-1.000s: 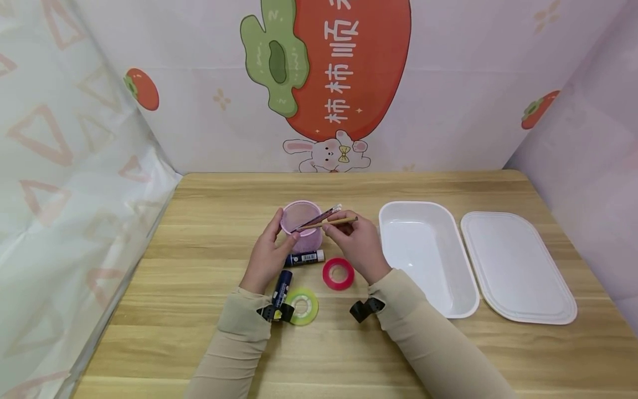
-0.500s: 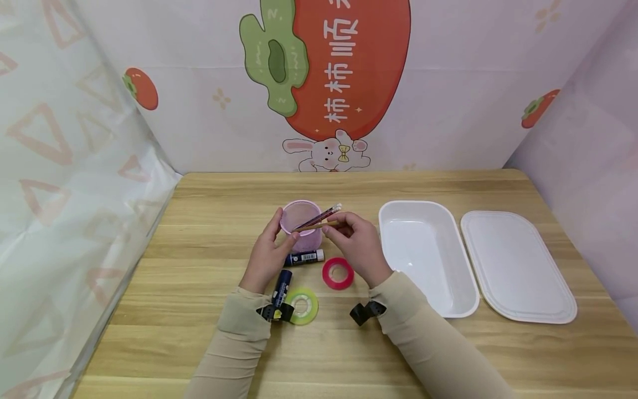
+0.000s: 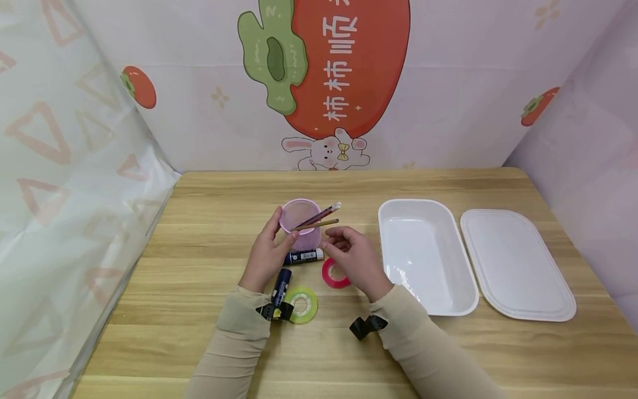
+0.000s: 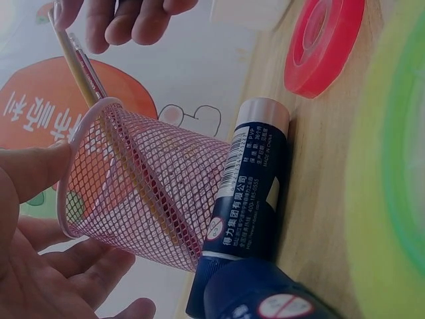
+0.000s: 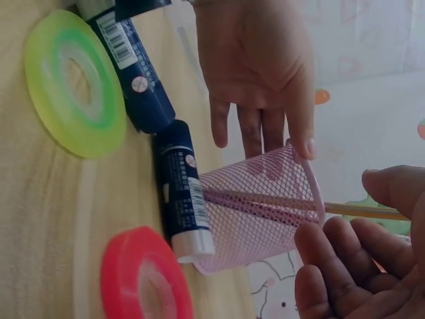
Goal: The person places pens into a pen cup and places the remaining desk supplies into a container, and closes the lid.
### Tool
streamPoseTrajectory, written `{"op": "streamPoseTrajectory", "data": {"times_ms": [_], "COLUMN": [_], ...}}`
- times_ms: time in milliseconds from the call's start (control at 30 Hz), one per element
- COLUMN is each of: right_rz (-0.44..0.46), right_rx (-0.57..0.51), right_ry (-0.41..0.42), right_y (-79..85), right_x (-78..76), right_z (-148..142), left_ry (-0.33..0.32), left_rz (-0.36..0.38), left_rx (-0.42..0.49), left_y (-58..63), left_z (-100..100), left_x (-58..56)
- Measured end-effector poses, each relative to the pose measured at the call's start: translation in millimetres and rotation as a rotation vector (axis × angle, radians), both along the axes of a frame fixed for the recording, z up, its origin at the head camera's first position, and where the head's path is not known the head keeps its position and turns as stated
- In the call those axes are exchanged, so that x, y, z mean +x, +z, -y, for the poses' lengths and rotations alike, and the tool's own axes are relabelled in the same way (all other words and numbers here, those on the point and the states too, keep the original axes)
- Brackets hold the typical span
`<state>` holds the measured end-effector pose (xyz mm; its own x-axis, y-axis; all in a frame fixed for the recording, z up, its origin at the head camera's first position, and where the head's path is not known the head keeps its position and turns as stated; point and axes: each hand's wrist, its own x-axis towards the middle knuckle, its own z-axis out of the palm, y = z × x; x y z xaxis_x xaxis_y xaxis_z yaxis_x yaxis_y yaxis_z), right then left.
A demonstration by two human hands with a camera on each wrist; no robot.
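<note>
Has drawn the right hand (image 3: 356, 257) off the yellow pencil (image 3: 319, 225) and slightly lower in the head frame since the earlier one, leaving the pencil leaning in the pink mesh pen cup (image 3: 306, 242) near the centre. Holds that hand relaxed, fingers loosely bent and thumb apart in the right wrist view, just beside the pencil's free end and partly covering the red tape roll (image 3: 327, 275). Keeps the left hand (image 3: 264, 256) on the left side of the cup, pinching its rim between thumb and fingers. Shows two dark pencils (image 3: 321, 215) with white ends inside the cup too, slanting toward the upper right beside the yellow one. Below the cup, a dark blue glue stick (image 3: 305, 256) lying crosswise; lower left of that, a second glue stick (image 3: 282, 284) running down to the left wrist, next to a yellow-green tape roll (image 3: 311, 311). Right of centre, a white tub (image 3: 423, 249), with a white lid (image 3: 517, 266) flat beside it on the wood-grain table (image 3: 174, 249).
</note>
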<state>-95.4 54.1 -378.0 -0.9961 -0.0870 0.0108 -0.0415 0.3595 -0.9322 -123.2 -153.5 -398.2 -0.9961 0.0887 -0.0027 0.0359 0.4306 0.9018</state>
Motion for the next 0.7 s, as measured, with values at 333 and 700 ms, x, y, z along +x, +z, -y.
{"op": "streamPoseTrajectory", "data": {"times_ms": [333, 700], "right_rz": [-0.004, 0.001], "right_rx": [-0.071, -0.108], "right_ry": [0.076, 0.137], "right_y": [-11.3, -17.2], "right_x": [16.5, 28.8], "right_z": [2, -2], "left_ry": [0.002, 0.013], "left_rz": [0.02, 0.026], "left_rx": [-0.002, -0.002], "left_y": [-0.2, 0.7], "left_z": [0, -1], "left_x": [-0.7, -0.6]}}
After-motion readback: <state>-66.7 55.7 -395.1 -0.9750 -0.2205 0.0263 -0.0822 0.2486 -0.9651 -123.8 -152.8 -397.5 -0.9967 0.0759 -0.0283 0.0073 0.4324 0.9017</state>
